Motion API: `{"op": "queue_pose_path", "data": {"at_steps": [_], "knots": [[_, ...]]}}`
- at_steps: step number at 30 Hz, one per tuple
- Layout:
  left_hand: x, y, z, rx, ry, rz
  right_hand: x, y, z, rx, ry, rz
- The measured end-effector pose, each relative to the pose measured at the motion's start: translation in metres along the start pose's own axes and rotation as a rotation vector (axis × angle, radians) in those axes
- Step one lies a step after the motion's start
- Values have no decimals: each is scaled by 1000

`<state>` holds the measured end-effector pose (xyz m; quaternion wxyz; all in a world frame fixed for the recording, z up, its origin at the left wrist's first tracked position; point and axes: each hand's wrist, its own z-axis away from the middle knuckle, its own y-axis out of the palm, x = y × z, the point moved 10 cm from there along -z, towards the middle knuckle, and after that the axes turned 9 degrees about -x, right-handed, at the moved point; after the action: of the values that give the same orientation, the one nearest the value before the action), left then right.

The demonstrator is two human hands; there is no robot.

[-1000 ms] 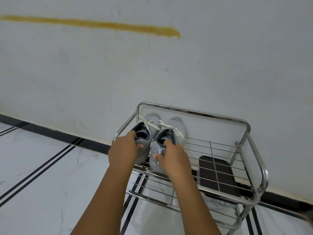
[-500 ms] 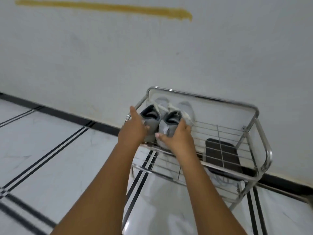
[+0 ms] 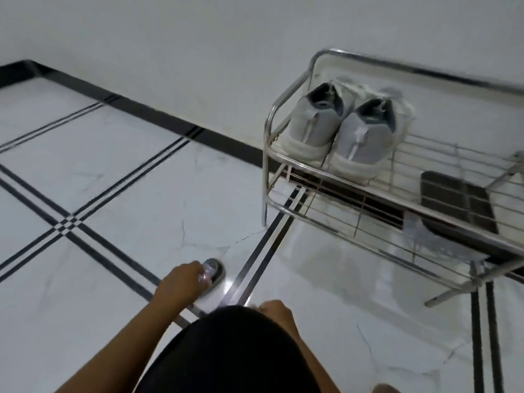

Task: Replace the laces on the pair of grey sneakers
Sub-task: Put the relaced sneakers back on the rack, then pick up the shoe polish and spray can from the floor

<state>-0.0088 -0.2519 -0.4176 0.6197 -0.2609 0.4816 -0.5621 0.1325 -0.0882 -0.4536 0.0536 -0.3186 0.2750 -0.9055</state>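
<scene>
We see the pair of grey sneakers standing side by side on the top shelf of a metal shoe rack, at its left end, heels toward us and toes toward the white wall. The two shoes touch along their inner sides; their white soles rest on the wire bars, and pale laces lie loosely across the tongues, blurred so we cannot read how they are tied. Neither of our hands is on them.

Further right on the same shelf lies a dark rectangular mat, well apart from the sneakers. Below it, on the lower shelf, we make out a pale blurred shape that we cannot identify.

Down near us, our left hand reaches to the floor and its fingers curl over a small round object with a shiny top, which sits on the white tile just beside a pair of black stripes; what the object is we cannot tell. Our right hand shows only its knuckles above a dark garment-covered knee, which hides the fingers, so we cannot tell whether it is clenched, relaxed or holding anything.

The floor is white marble-look tile crossed by double black lines, and a black skirting runs along the foot of the wall
</scene>
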Motion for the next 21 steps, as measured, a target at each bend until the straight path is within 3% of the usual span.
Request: {"op": "queue_pose_path", "data": {"at_steps": [4, 8, 15, 21], "knots": [[34, 38, -11, -97, -48, 45, -66, 50, -28, -24, 335, -237], [47, 63, -34, -107, -50, 58, -94, 87, -42, -6, 564, -637], [43, 91, -61, -166, -49, -8, -104, 106, -58, -19, 738, -970], [40, 97, -63, -240, -33, 26, -103, 107, -68, -14, 706, -986]]}}
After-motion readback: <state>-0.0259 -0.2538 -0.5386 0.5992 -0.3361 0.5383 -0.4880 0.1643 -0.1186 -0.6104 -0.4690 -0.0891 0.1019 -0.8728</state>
